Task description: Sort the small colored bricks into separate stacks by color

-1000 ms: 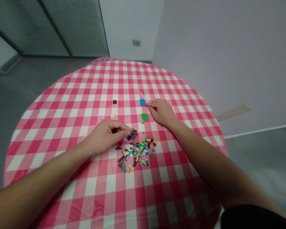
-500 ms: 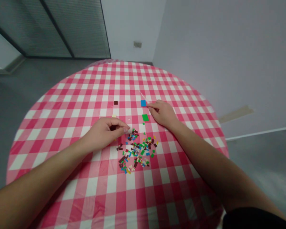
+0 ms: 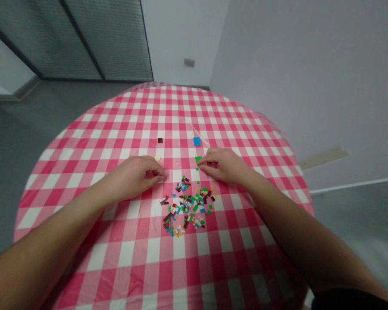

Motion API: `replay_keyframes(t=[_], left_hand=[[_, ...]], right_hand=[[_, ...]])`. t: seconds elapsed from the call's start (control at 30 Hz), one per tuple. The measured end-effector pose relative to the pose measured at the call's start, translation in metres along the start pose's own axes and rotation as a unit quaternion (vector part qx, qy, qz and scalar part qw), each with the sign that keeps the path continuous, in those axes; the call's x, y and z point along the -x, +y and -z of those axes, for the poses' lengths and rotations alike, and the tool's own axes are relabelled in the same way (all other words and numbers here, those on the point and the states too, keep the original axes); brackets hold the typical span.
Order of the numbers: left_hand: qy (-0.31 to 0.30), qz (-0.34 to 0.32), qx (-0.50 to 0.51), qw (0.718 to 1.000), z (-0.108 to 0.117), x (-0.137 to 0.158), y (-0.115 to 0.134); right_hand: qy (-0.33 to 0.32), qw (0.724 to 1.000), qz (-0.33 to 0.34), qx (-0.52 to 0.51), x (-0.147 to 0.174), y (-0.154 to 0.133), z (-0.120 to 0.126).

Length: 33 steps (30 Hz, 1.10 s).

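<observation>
Separation looks barely begun: brown square (image 3: 160, 140) and cream square (image 3: 157, 159) lie toward eleven o'clock of the mixed bricks (image 3: 194, 207), blue square (image 3: 197, 141) and green square (image 3: 198, 159) near twelve; most pieces remain unsorted on the counter (image 3: 126, 254). Left hand (image 3: 136, 174), at ten, and right hand (image 3: 225, 164), by the green: fingers curled, grip unclear.

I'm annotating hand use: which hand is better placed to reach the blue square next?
Probably the right hand: it is at the green square, just below the blue square in view. The left hand is farther off, beside the cream piece.
</observation>
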<state>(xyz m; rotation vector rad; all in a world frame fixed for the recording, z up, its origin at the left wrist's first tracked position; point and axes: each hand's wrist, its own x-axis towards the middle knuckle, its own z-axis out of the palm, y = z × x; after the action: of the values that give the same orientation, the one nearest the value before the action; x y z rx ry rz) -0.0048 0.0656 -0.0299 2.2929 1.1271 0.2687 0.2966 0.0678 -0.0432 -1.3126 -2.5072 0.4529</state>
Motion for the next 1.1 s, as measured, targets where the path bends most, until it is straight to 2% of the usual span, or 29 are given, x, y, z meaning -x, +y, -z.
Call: replay_keyframes(t=[0.17,0.3,0.67,0.9,1.1], left_hand=[[-0.076,-0.044,0.037,0.995,-0.003,0.000,0.008],[-0.113,-0.053,0.054,0.991,-0.008,0.000,0.015],[-0.137,-0.063,0.078,0.985,-0.010,-0.001,0.020],[-0.131,-0.066,0.078,0.986,-0.011,-0.002,0.022],[-0.131,-0.072,0.069,0.986,-0.011,-0.001,0.021]], right_hand=[[-0.069,0.994,0.017,0.085,0.000,-0.011,0.001],[-0.085,0.994,0.034,0.066,-0.001,-0.011,0.001],[-0.070,0.997,0.017,0.039,0.001,-0.004,0.006],[-0.060,0.997,-0.009,0.046,0.000,-0.003,0.003],[-0.042,0.999,-0.004,0.033,0.001,-0.006,0.000]])
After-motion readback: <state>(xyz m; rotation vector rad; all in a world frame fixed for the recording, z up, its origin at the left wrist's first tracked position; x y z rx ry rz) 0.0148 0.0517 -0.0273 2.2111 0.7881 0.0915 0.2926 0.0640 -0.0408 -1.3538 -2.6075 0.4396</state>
